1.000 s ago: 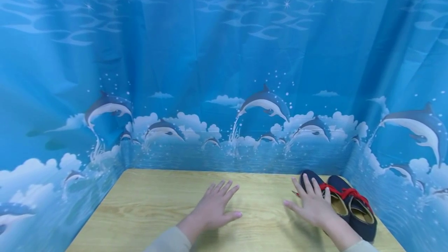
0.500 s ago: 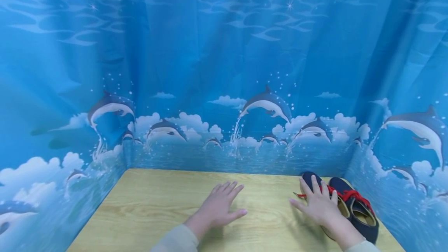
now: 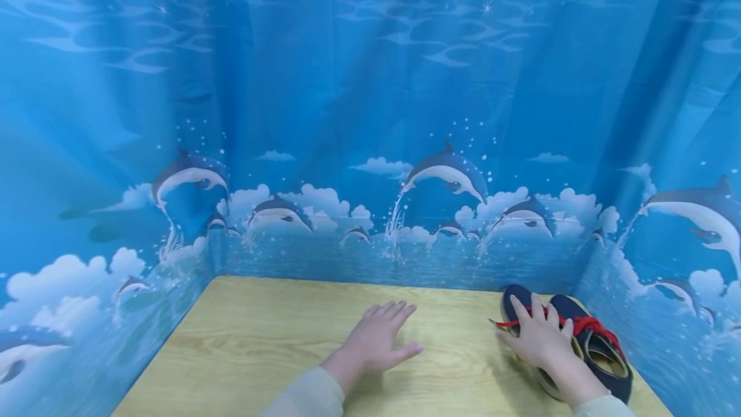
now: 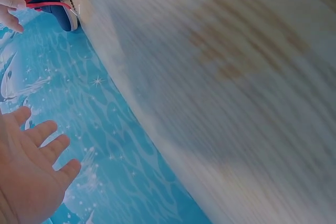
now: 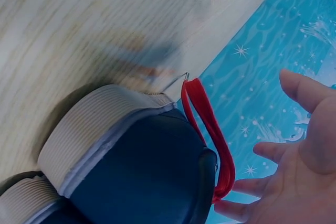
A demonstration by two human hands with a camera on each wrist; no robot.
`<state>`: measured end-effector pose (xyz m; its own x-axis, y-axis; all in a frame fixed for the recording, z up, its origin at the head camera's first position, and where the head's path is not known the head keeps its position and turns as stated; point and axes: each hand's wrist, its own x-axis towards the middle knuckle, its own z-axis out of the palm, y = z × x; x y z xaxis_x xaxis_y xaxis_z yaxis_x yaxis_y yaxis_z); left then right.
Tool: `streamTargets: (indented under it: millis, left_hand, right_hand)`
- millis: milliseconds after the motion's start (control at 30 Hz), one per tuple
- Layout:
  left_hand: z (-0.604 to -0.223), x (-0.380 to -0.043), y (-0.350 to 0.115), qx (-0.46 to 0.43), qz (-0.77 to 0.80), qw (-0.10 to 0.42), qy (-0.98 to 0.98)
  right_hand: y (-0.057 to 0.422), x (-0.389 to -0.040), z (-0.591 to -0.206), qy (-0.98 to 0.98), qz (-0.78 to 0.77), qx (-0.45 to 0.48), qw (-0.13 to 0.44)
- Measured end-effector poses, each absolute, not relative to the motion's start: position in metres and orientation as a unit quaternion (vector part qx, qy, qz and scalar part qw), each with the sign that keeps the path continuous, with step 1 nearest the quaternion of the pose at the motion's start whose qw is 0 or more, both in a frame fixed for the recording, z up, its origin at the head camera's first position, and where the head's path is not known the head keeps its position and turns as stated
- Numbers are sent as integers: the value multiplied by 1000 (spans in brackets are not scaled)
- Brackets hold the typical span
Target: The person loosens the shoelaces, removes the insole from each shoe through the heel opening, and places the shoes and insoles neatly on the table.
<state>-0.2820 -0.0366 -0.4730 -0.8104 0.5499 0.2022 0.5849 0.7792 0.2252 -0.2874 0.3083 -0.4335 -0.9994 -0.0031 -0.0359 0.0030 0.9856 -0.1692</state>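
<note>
A pair of navy shoes with red laces and tan insides stands at the table's right side in the head view. My right hand [image 3: 541,336] is over the left shoe [image 3: 515,296], fingers spread and holding nothing. It hides part of that shoe; in the right wrist view its fingertips are beside a red lace loop [image 5: 215,135], and I cannot tell whether they touch. The right shoe [image 3: 613,375] stands close alongside. My left hand [image 3: 379,340] hovers above the middle of the table, fingers straight, with nothing in it.
The wood-grain table [image 3: 260,340] has blue dolphin-print curtain [image 3: 347,114] around its back and both sides. A loose lace end [image 3: 496,323] sticks out leftward from the left shoe onto the table.
Both hands have drifted right, the right one coming further over the left shoe. The whole head view has shifted slightly. The shoes stay in place on the table.
</note>
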Motion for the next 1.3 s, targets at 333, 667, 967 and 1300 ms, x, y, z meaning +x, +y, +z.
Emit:
streamTargets:
  millis: [333, 667, 967, 1300]
  left_hand:
    - [-472, -284, -25, -294, -160, 48, -941]
    - [-474, -286, -17, -292, -172, 40, -940]
    - [-478, -287, -13, -286, -173, 45, -941]
    - [-474, -287, -6, -281, -175, 44, -943]
  right_hand:
    - [320, -295, -437, 995, -87, 19, 37]
    - [332, -307, -443, 992, -97, 49, 64]
    - [334, -312, -443, 991, -99, 74, 59]
    - [336, -319, -440, 986, -107, 111, 61]
